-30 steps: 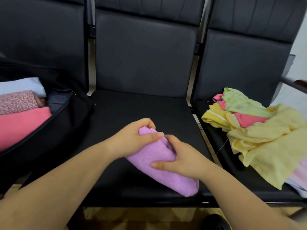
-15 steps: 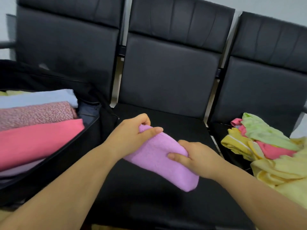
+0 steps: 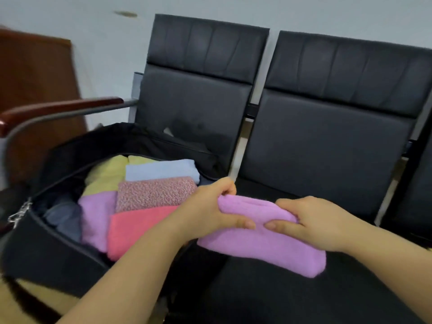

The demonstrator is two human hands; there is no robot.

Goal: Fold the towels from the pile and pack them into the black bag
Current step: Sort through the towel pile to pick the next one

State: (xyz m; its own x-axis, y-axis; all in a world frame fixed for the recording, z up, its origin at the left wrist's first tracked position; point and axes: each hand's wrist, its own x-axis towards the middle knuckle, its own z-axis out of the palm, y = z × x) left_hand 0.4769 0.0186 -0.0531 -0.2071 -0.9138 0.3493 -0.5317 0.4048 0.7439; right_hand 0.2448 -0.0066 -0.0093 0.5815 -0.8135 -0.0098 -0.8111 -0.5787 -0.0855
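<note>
A folded purple towel (image 3: 264, 244) hangs in the air above the middle seat, just right of the black bag (image 3: 46, 256). My left hand (image 3: 208, 211) grips its left end and my right hand (image 3: 311, 223) grips its upper right part. The bag lies open on the left seat. Inside lie several folded towels: a coral one (image 3: 135, 228), a speckled pink one (image 3: 154, 192), a pale blue one (image 3: 161, 169), a purple one (image 3: 98, 216) and a yellow one (image 3: 105, 174). The pile of unfolded towels is out of view.
Black padded chairs (image 3: 327, 146) stand in a row against a pale wall. A wooden armrest (image 3: 53, 108) on a metal frame curves over the bag's left side. A brown panel (image 3: 35, 73) stands at the far left.
Both hands have lifted the purple towel off the seat and carried it left toward the bag. My view has swung left, so the pile on the right seat is gone from view.
</note>
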